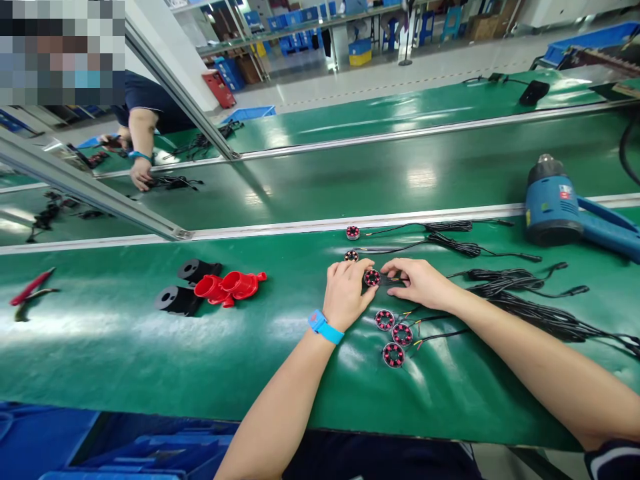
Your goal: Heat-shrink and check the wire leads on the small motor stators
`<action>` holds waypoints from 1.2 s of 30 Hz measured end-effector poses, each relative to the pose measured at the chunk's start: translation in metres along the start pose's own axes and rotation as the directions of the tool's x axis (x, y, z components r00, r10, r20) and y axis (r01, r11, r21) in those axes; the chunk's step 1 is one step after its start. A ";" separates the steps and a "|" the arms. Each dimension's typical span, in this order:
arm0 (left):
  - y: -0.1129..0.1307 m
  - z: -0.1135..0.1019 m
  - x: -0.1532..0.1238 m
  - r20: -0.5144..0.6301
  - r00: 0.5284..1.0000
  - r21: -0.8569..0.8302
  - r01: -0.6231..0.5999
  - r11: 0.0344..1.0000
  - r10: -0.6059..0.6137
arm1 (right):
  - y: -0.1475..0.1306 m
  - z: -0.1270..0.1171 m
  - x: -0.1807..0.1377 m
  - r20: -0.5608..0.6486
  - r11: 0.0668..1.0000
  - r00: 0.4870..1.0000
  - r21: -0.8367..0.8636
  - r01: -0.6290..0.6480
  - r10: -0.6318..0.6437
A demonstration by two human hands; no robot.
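Note:
My left hand [345, 293], with a blue wrist strap [326, 327], grips a round motor stator [372, 277] with pink-red coils between thumb and fingers. Just to its right, the fingers of my right hand [423, 283] pinch a thin black cable [399, 279] close to the stator. Whether the wire touches the stator is too small to tell. Behind my left hand lie two more stators, one partly covered [351, 256] and one farther back [353, 232]. Three stators [393, 355] sit in front of my hands, with coloured wire ends beside them.
Coiled black cables [537, 313] spread over the green bench [280, 373] to the right. A blue heat gun [553, 207] stands at the back right. Red plastic housings [240, 285] and black cylinders [177, 300] lie left; a red-handled tool [31, 288] farther left. Another person's hand [141, 175] handles cables beyond the frame.

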State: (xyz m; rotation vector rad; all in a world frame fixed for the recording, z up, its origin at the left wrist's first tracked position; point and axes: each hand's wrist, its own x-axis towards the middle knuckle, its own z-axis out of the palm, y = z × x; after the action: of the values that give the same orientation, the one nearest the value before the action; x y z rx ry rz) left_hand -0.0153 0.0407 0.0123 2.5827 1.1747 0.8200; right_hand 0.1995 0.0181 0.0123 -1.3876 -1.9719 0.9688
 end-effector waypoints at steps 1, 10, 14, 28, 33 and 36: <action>0.000 -0.001 -0.001 -0.024 0.999 0.021 -0.022 1.000 0.022 | 0.000 -0.001 0.000 0.004 1.000 1.000 0.000 -0.006 0.006; 0.005 -0.004 -0.004 -0.062 0.994 -0.029 -0.093 0.995 0.092 | -0.007 -0.003 0.005 0.115 0.827 0.973 0.513 -0.231 0.200; 0.007 -0.004 -0.006 -0.003 0.997 -0.068 -0.078 0.995 0.078 | -0.005 0.003 0.008 0.149 0.796 0.965 0.546 -0.262 0.216; -0.030 -0.021 0.000 -0.045 0.986 -0.004 0.161 0.987 -0.161 | -0.010 -0.042 0.006 -0.067 0.991 0.994 0.113 -0.073 0.081; -0.035 -0.009 0.003 0.036 0.984 -0.003 0.174 0.985 -0.174 | -0.025 -0.035 0.028 -0.022 0.985 0.998 -0.163 0.051 -0.055; -0.032 -0.007 0.002 0.064 0.985 -0.042 0.163 0.986 -0.160 | -0.024 -0.019 0.042 0.003 0.968 0.992 -0.219 0.122 -0.124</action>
State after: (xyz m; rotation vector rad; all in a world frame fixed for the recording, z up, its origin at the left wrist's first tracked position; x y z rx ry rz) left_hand -0.0390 0.0631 0.0067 2.4190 1.3101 0.7208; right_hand 0.1871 0.0573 0.0437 -1.3617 -2.1815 0.7036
